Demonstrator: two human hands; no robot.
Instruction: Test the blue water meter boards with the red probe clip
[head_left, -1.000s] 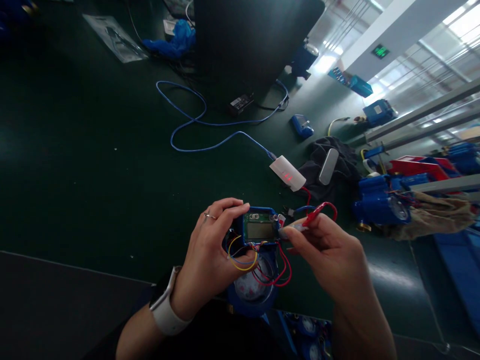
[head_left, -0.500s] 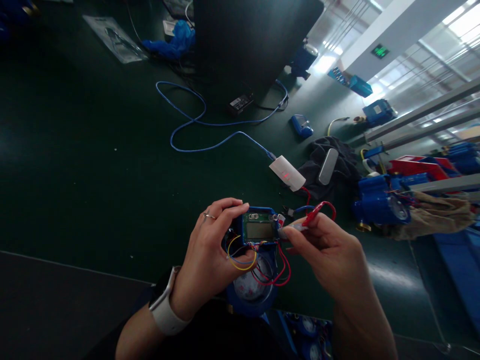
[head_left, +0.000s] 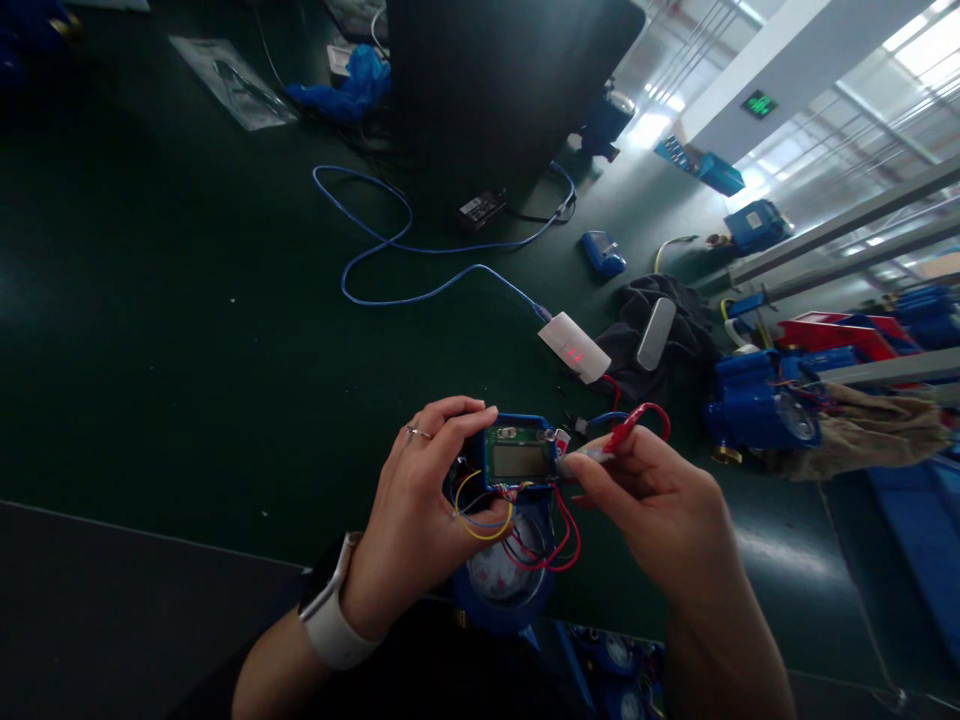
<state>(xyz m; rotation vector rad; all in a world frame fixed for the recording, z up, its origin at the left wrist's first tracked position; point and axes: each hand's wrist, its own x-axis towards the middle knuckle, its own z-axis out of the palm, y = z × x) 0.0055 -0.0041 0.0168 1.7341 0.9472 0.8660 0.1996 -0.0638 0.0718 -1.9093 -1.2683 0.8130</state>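
Display unit, handling: the display unit (head_left: 519, 461) is probably light and stiff, with a fragile bare board; it is best held by its case rim.
Display unit, look: a grey screen is set in green circuitry, framed in blue; thin wires (head_left: 555, 567) in yellow, red and blue are looped below.
Display unit, place: it is held near the tabletop's (head_left: 225, 400) front edge, partly covering a round-faced meter (head_left: 495, 580).
Left hand (head_left: 427, 480): the case's left side is gripped between fingers and thumb.
Right hand (head_left: 660, 500): a red lead's (head_left: 643, 412) pale end is pinched beside the unit; contact cannot be confirmed.
Beyond: a red-lit white box (head_left: 575, 346) is joined to a blue cable (head_left: 442, 291).
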